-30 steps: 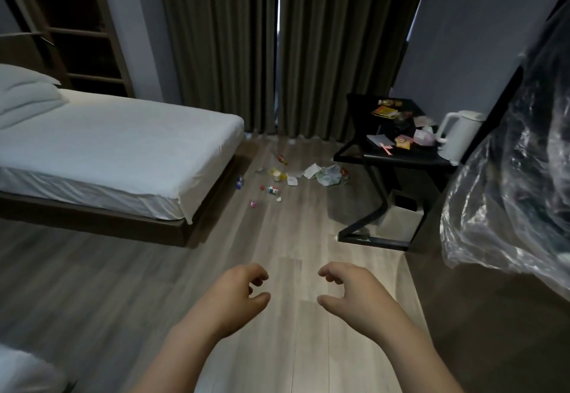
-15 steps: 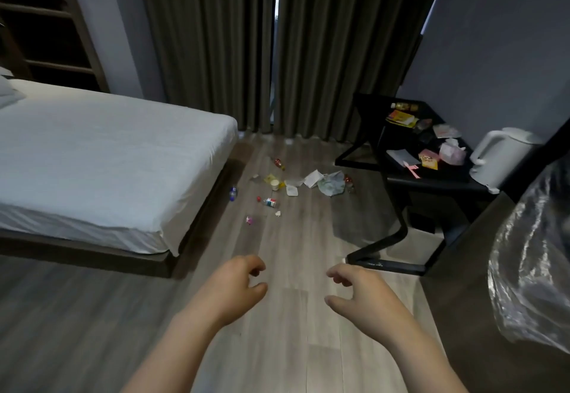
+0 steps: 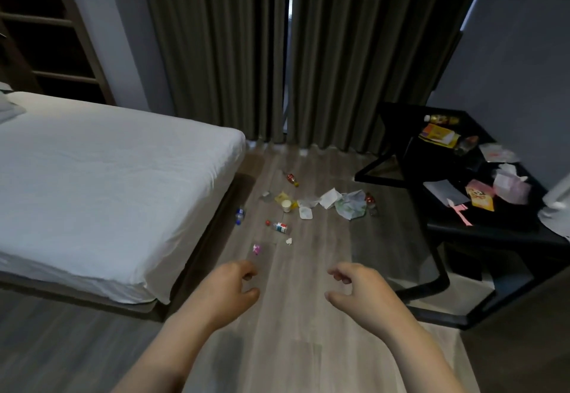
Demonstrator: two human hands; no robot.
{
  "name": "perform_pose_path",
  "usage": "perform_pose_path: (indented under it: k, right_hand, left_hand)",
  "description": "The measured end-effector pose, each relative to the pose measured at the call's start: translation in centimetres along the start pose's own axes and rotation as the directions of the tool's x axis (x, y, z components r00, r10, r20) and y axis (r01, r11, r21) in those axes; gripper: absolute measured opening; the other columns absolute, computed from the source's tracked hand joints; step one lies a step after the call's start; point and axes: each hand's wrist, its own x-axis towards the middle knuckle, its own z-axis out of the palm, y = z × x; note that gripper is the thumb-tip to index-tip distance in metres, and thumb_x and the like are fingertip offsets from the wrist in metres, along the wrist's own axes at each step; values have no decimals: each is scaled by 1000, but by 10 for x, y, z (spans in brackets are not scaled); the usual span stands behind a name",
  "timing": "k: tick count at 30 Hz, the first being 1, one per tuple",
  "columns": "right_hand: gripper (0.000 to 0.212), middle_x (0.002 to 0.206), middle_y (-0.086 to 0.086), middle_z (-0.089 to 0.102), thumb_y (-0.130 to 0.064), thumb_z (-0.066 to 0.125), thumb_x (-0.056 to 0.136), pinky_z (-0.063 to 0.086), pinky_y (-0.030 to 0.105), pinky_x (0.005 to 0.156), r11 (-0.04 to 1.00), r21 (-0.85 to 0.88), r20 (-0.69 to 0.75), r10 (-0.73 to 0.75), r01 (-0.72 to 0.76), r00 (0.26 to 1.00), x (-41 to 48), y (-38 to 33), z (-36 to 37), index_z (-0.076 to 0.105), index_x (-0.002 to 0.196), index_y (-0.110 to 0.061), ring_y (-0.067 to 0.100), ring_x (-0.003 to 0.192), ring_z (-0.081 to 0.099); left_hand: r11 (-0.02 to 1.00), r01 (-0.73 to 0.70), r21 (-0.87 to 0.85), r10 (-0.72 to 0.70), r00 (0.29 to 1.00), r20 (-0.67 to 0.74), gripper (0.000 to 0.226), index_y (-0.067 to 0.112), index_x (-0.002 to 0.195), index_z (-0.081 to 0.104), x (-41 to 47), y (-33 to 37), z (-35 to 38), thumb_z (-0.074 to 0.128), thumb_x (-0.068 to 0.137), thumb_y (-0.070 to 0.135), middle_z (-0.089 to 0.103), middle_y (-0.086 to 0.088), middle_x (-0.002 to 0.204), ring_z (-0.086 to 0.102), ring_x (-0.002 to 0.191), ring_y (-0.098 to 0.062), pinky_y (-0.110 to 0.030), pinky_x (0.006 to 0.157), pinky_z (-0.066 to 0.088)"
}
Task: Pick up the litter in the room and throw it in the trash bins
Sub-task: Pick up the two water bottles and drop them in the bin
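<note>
2 bare hands are out in front and both hold nothing: the left hand (image 3: 228, 290) and the right hand (image 3: 361, 294) hang apart over the grey wood-plank floor (image 3: 293, 346), fingers loosely curled, thumbs turned inward. Beyond them lies the litter, scattered on the floor between the white-sheeted bed (image 3: 108, 182) and the black angular side table (image 3: 493, 229). Nearest the left hand is a small pink wrapper (image 3: 256, 249), then a clear plastic bottle with a red cap (image 3: 279, 226) lying on its side. Just beside the bed's edge sits a small blue-capped bottle (image 3: 240, 215). Further back there's a pale paper cup (image 3: 286, 206), a folded white paper (image 3: 330, 198), a crumpled pale plastic sheet (image 3: 351, 204) touching that paper, and a little red-and-yellow bottle (image 3: 291, 179) closest to the dark olive curtains (image 3: 216, 53). More litter is up on the table: a yellow flat packet (image 3: 438, 135) towards the back and a pink tissue pack (image 3: 510, 187) nearer the front.
</note>
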Motion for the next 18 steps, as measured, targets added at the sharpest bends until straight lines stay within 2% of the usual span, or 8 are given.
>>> perform_pose_path:
  k: [4, 12, 18]
  right_hand:
    - [45, 114, -11, 59, -35, 65, 80, 45, 22, 91, 1000, 17, 25, -14, 13, 1000, 71, 15, -16, 58, 124, -28, 5, 108, 54]
    - [45, 112, -10, 58, -35, 67, 80, 44, 20, 89, 999, 37, 85, 13, -16, 996, 182, 37, -23, 58, 124, -28, 5, 106, 54]
    - [44, 116, -8, 60, -34, 67, 81, 44, 21, 90, 997, 18, 91, 72, -74, 993, 275, 40, -23, 59, 123, -27, 6, 106, 56]
  left_hand:
    - [1000, 16, 16, -15, 1000, -9, 35, 25, 124, 54, 67, 5, -8, 55, 90, 31, 57, 7, 122, 55, 107, -8, -17, 88, 44]
    - [997, 75, 17, -77, 991, 110, 39, 28, 128, 50, 186, -10, -15, 56, 90, 37, 54, 8, 124, 54, 107, -7, -19, 91, 44]
    - [998, 50, 27, -54, 985, 164, 41, 24, 130, 51, 291, -31, -29, 56, 90, 33, 55, 5, 127, 56, 110, -11, -23, 94, 46]
